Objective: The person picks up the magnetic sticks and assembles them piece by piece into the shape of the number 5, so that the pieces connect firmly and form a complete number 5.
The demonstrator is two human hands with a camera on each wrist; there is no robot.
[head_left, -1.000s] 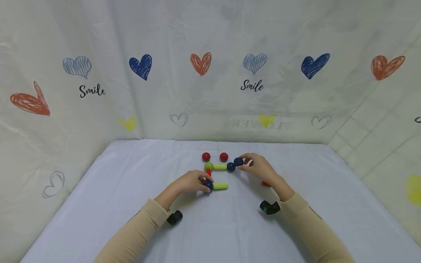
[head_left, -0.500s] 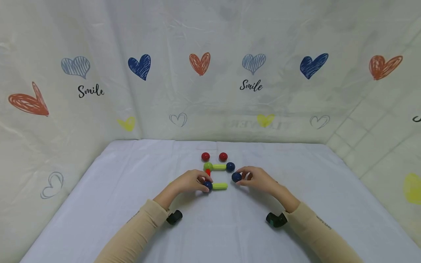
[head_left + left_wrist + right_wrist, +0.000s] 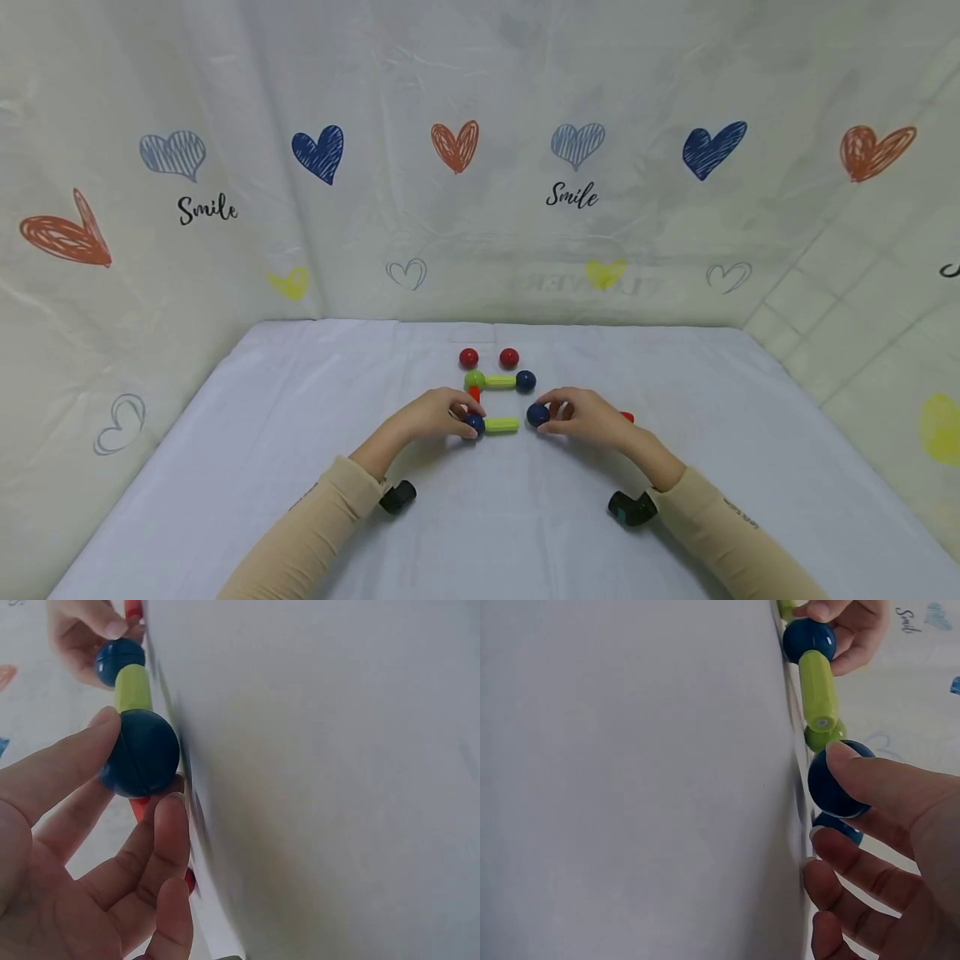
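With thumb and fingers my left hand (image 3: pixel 437 412) pinches a blue ball (image 3: pixel 142 754) that has a yellow-green rod (image 3: pixel 502 425) sticking out to the right. A red rod (image 3: pixel 474 393) runs back from that ball to a green ball (image 3: pixel 475 380). From there a second yellow-green rod (image 3: pixel 500 382) reaches another blue ball (image 3: pixel 526 381). My right hand (image 3: pixel 582 414) pinches a separate blue ball (image 3: pixel 841 778) between thumb and fingers. A small gap parts this ball from the bare end of the near yellow-green rod, which shows a small round metal-like spot in the right wrist view.
Two red balls (image 3: pixel 509 358) lie behind the assembly on the white-covered table (image 3: pixel 510 533). A red piece (image 3: pixel 627 417) shows partly behind the right wrist. Black wrist cameras (image 3: pixel 632 508) hang under both sleeves. A heart-printed cloth (image 3: pixel 480 233) rises behind the table.
My right hand has brought its blue ball from beside the far blue ball toward the near rod's free end. The left hand stays in place, still gripping its blue ball.
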